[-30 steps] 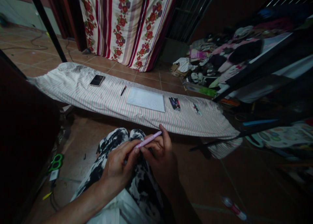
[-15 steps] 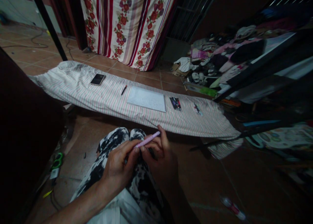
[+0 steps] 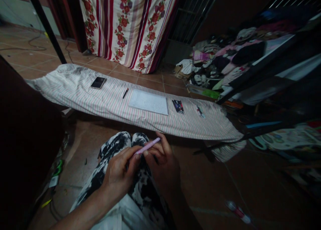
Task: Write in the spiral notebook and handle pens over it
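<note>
A slim pink pen [image 3: 148,146] is held at a slant above my knees, between both hands. My left hand [image 3: 119,168] pinches its lower end with thumb and fingers. My right hand [image 3: 162,163] is closed on it farther up, its index fingertip close to the upper end. Beyond my knees, a spiral notebook [image 3: 149,102] lies on a bench covered with a striped cloth [image 3: 112,103]. A dark pen [image 3: 125,93] rests left of the notebook, and a bunch of pens [image 3: 178,106] lies to its right.
A phone [image 3: 98,82] lies on the cloth's left part, and small thin items [image 3: 200,111] on its right. Clothes are heaped [image 3: 225,56] at the back right. A plastic bottle [image 3: 238,211] and a green-handled object [image 3: 58,168] are on the floor. A floral curtain [image 3: 125,26] hangs behind.
Both hands and the pink pen appear slightly farther left, as does most of the scene. The grip on the pen looks nearly the same.
</note>
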{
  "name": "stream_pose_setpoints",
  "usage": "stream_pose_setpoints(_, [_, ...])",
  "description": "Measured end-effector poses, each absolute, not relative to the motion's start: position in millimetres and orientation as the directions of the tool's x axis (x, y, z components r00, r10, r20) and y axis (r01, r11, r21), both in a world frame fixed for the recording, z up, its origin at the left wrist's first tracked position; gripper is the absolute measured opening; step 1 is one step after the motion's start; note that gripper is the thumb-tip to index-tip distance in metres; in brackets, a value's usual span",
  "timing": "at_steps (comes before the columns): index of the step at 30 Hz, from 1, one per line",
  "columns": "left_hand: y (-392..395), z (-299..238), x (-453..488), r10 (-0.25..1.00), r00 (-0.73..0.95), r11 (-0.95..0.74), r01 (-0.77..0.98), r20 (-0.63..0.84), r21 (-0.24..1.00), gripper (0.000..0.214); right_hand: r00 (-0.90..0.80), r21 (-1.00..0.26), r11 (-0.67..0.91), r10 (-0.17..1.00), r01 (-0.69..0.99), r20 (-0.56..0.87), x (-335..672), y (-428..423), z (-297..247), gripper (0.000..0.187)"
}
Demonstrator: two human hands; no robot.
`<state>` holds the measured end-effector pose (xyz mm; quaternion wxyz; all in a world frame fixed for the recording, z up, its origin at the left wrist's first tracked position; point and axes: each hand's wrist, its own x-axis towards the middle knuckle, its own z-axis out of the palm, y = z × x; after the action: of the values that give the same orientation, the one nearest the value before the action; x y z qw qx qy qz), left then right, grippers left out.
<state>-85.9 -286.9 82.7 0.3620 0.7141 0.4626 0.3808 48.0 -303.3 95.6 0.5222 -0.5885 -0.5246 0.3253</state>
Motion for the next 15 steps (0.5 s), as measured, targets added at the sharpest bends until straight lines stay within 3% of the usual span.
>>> stream_pose_setpoints(11, [-285.5, 68.5, -89.0, 0.920, 0.333, -0.354, 0.478, 0.207, 0.804, 0.028, 0.319, -0.887, 0.109, 0.908, 0.448, 0.273, 60.7, -304.0, 94.2, 0.029])
stream_pose_setpoints(15, [-284.1, 65.9, -89.7, 0.909, 0.340, -0.388, 0.477, 0.242, 0.788, 0.027, 0.283, -0.914, 0.075, 0.938, 0.398, 0.200, 66.1, -303.8, 97.2, 0.025])
